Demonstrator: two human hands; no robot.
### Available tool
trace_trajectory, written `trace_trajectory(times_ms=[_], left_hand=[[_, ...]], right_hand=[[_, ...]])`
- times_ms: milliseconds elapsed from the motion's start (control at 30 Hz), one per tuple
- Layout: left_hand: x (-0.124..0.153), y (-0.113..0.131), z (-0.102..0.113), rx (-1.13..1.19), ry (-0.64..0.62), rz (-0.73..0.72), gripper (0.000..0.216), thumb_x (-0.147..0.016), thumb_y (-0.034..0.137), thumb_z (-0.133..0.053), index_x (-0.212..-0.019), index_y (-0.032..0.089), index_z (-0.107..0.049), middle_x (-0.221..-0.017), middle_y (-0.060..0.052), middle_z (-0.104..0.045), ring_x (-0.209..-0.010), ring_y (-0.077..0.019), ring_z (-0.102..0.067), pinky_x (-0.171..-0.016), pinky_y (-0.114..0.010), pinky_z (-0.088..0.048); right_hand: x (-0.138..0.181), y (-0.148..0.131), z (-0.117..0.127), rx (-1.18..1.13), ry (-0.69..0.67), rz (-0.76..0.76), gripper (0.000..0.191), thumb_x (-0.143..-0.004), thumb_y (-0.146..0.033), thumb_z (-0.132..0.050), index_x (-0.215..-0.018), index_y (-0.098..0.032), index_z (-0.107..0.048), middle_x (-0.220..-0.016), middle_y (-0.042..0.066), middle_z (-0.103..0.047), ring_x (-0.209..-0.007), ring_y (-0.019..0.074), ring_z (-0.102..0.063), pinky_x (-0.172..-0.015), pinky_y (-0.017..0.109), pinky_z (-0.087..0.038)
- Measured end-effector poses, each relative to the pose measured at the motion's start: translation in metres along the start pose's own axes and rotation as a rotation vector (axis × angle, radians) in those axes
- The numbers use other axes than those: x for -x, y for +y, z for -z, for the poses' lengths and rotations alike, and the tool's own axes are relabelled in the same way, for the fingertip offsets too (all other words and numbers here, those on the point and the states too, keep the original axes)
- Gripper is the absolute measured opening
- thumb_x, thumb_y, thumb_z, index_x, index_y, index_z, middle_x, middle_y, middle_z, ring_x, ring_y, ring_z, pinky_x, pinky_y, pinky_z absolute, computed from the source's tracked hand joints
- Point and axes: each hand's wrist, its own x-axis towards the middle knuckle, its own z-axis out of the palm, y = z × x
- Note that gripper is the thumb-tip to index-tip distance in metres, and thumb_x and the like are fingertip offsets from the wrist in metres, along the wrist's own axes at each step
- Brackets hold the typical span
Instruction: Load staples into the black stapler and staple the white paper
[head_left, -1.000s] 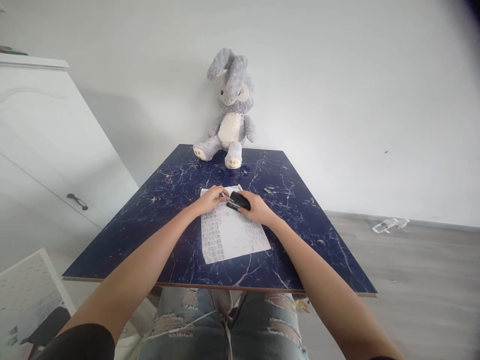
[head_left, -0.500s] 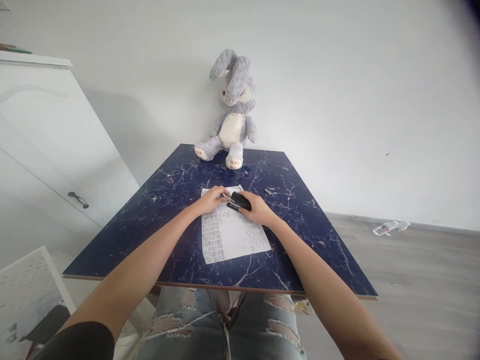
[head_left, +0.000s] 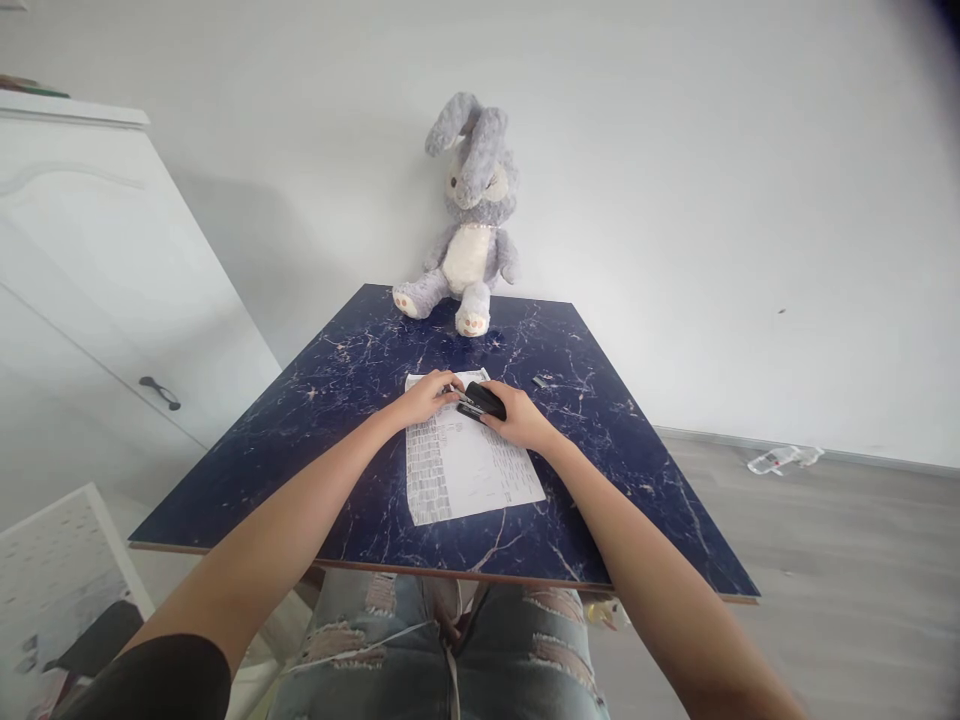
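A black stapler [head_left: 486, 400] is held over the upper part of a printed sheet of paper [head_left: 472, 470], its top and base spread apart at the end facing left. My right hand [head_left: 517, 418] wraps round its right end. The fingers of my left hand [head_left: 433, 396] pinch together at the left end, on a thin silvery part between the stapler's halves; its exact shape is too small to tell. A small grey strip, perhaps staples [head_left: 541, 381], lies on the table just beyond my right hand.
The blue marbled table [head_left: 300, 450] stands against the wall. A grey plush rabbit [head_left: 472, 230] sits at its back edge. To the left is a white cabinet [head_left: 97, 250]; a clear plastic wrapper [head_left: 780, 459] lies on the floor at right.
The whole view has shifted slightly. Both hands stay at the stapler, in nearly the same pose, and the paper keeps its place.
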Motion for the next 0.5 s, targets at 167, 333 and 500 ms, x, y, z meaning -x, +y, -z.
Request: trace_trajectory(times_ms=[167,333,500], left_hand=[[0.0002,0.0007,0.0006,-0.024,-0.005,0.006,0.014,-0.096,0.028,-0.059,-0.104,0.021,-0.068,-0.101,-0.005,-0.069,-0.097,-0.0241,-0.057,-0.089,-0.037,-0.043],[0.0016,0.0035,0.0038,-0.015,-0.019,0.000,0.012,-0.094,0.028,-0.060,-0.101,0.021,-0.068,-0.101,-0.005,-0.069,-0.098,-0.0238,-0.058,-0.089,-0.037,-0.044],[0.0013,-0.0007,0.0042,0.015,-0.013,0.017,0.016,-0.096,0.032,-0.056,-0.103,0.021,-0.066,-0.104,-0.006,-0.068,-0.098,-0.0235,-0.059,-0.084,-0.035,-0.044]], right_hand=[[0.0000,-0.0007,0.0006,0.000,-0.003,-0.001,0.046,-0.083,-0.014,-0.068,-0.127,-0.021,-0.060,-0.115,0.008,-0.071,-0.100,0.0255,-0.067,-0.090,0.038,-0.050],[0.0002,-0.0003,0.0011,0.005,-0.005,-0.003,0.047,-0.082,-0.013,-0.069,-0.127,-0.022,-0.061,-0.117,0.009,-0.071,-0.102,0.0260,-0.067,-0.090,0.038,-0.051],[0.0006,0.0001,0.0022,0.014,-0.014,-0.007,0.047,-0.083,-0.014,-0.070,-0.129,-0.022,-0.060,-0.120,0.009,-0.070,-0.104,0.0266,-0.067,-0.091,0.039,-0.051]])
